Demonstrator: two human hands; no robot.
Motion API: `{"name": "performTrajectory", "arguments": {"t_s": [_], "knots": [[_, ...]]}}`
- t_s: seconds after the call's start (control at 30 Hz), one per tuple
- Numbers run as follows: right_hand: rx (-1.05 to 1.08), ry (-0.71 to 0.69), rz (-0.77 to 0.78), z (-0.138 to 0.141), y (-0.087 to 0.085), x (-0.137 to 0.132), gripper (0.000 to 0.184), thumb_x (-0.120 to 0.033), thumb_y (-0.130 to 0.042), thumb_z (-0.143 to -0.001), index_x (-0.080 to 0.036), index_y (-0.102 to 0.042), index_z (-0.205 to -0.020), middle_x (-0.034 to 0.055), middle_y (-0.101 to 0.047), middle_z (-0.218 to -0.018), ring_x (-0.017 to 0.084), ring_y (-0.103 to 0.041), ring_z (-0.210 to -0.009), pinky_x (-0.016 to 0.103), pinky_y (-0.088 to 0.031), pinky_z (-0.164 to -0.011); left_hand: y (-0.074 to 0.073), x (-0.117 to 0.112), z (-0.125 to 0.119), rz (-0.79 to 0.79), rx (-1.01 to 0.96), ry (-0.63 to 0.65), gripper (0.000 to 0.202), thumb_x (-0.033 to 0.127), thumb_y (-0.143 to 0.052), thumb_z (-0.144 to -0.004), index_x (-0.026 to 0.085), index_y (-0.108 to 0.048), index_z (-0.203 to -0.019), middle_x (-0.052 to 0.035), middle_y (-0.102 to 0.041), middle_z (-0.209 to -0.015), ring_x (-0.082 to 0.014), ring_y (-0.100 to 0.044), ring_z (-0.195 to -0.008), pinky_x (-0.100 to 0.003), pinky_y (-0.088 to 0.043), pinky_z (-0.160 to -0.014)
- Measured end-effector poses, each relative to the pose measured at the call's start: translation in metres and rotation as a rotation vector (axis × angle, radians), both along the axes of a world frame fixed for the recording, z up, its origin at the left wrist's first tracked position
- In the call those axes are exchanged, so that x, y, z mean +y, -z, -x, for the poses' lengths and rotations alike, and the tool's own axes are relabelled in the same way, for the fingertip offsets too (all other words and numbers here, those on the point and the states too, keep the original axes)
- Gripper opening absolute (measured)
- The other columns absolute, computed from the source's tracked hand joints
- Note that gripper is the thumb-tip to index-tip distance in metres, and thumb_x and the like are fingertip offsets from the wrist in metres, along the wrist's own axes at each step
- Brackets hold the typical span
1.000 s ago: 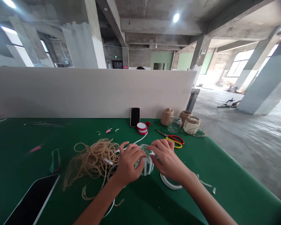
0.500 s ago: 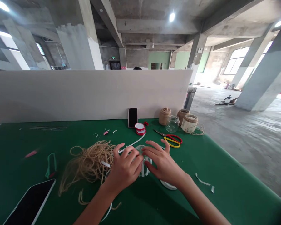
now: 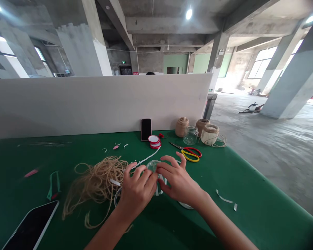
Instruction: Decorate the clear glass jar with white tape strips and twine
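Observation:
A clear glass jar [image 3: 152, 165] with white tape strips on its side lies between my hands, partly covered by them. My left hand [image 3: 139, 187] has its thumb side against the jar, fingers curled and fingertips pressed near the white tape. From the other side, my right hand [image 3: 178, 180] bends its thumb and index finger onto the jar, its outer fingers raised. The fingertips of both hands nearly meet, and what is pinched between them is hidden. A white strip [image 3: 148, 158] runs from behind my left hand toward the red-and-white tape rolls [image 3: 154, 140].
A tangle of jute twine [image 3: 101, 178] lies left of my hands. Red-and-yellow scissors [image 3: 190, 153] and several jars, some twine-wrapped [image 3: 182, 127], stand behind at right. Phones [image 3: 146, 129] are at the back and front left [image 3: 31, 225]. A white panel [image 3: 99, 104] borders the table.
Both hands stay at the jar with small finger shifts, my right fingertips closer over it. The white strip beside my left forearm no longer shows. The camera view has shifted slightly.

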State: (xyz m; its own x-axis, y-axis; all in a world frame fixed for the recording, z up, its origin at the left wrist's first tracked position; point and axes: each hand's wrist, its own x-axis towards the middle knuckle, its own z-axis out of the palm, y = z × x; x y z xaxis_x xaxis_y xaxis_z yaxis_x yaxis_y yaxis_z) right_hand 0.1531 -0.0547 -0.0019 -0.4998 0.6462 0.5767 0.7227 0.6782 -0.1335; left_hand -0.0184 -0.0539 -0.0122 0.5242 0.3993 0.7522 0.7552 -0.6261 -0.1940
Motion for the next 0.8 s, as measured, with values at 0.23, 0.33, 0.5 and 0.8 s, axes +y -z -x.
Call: {"name": "performTrajectory", "arguments": {"t_s": [0.23,0.33,0.5,0.8], "knots": [[-0.01,0.023,-0.026,0.0,0.001,0.0,0.012,-0.019,-0.051,-0.082,-0.02,-0.058,-0.091,0.004,-0.065,-0.1,0.021,-0.046,-0.11,0.05,-0.01,-0.104,-0.002,0.002,0.002,-0.009,0.038,0.025,0.012,0.011,-0.053,-0.083,0.019,-0.062,-0.087,-0.0008,-0.064,-0.072,-0.0198,-0.059,-0.083,-0.045,-0.035,-0.092],[0.005,0.017,-0.02,0.0,0.002,0.001,0.011,-0.018,-0.051,-0.082,-0.02,-0.058,-0.09,0.0032,-0.065,-0.1,0.021,-0.046,-0.11,0.05,-0.008,-0.104,0.001,0.004,0.003,0.03,0.044,0.024,0.015,0.01,-0.051,-0.084,0.018,-0.061,-0.09,-0.0013,-0.064,-0.074,-0.0194,-0.058,-0.084,-0.044,-0.037,-0.091],[0.0,0.028,-0.029,0.0,0.003,0.001,0.012,-0.018,-0.052,-0.081,-0.02,-0.058,-0.091,0.0034,-0.065,-0.1,0.021,-0.045,-0.11,0.051,-0.009,-0.104,0.003,0.006,0.003,0.061,0.057,0.029,0.017,0.01,-0.047,-0.085,0.018,-0.06,-0.091,-0.0036,-0.063,-0.077,-0.0198,-0.057,-0.086,-0.042,-0.039,-0.09],[0.02,0.028,-0.017,0.0,0.002,0.0,0.01,-0.019,-0.052,-0.081,-0.021,-0.057,-0.091,0.0012,-0.065,-0.099,0.02,-0.046,-0.109,0.05,-0.007,-0.105,0.013,0.005,0.002,0.09,0.022,0.02,0.016,0.01,-0.047,-0.085,0.017,-0.059,-0.091,-0.0053,-0.063,-0.084,-0.0214,-0.057,-0.091,-0.044,-0.038,-0.092]]}}
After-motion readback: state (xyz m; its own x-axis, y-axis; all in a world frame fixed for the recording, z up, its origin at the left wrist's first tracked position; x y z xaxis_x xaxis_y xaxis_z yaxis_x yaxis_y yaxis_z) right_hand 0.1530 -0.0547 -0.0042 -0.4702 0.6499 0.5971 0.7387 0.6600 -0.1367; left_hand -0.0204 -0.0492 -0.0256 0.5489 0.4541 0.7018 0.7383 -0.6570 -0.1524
